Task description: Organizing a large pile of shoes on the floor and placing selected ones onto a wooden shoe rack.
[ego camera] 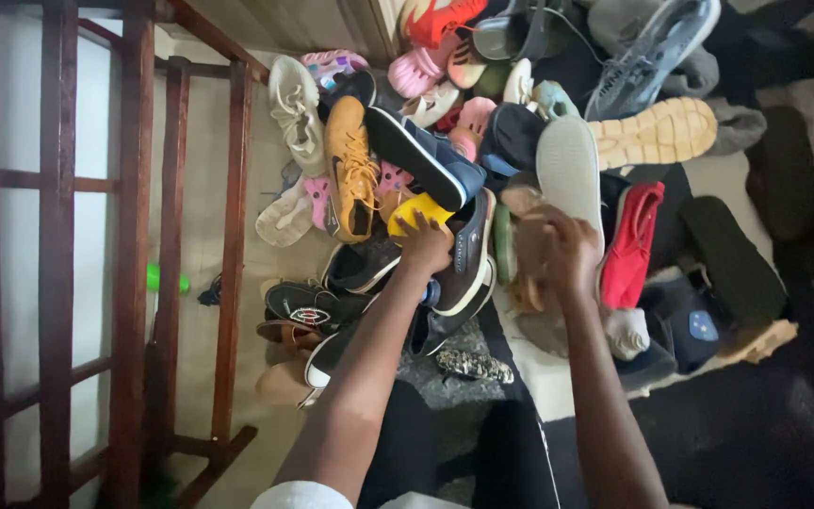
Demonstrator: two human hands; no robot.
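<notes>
1. Shoes lay heaped on the floor (209, 245) before us, a loose pile running from near centre to the far right, with a dark wooden rack (134, 236) standing empty of them at the left.

2. Our left hand (423, 247) was clenched over a small yellow shoe (416, 213) in the middle of the pile, fingers curled on its near end. It sat just beside a tan lace-up sneaker (350, 170) and against a navy shoe with a white sole (421, 155).

3. Our right hand (567, 253) gripped the near end of a pale grey-soled shoe (569, 165), which stood tilted, sole toward us, to the right of the yellow one. The picture was blurred there, so we could not tell how far the fingers wrapped.

4. Just right of that hand lay a red shoe (635, 247), and farther off a sneaker with a yellow waffle sole (657, 132).

5. We judged the yellow shoe light and fairly soft, small enough to take whole in one palm, best pinched at the heel or across the upper.

6. The grey-soled shoe looked light too, stiff along the sole and softer in the upper; we judged the heel or the middle of the sole the surest hold, since neighbours leaning on it could slide.
</notes>
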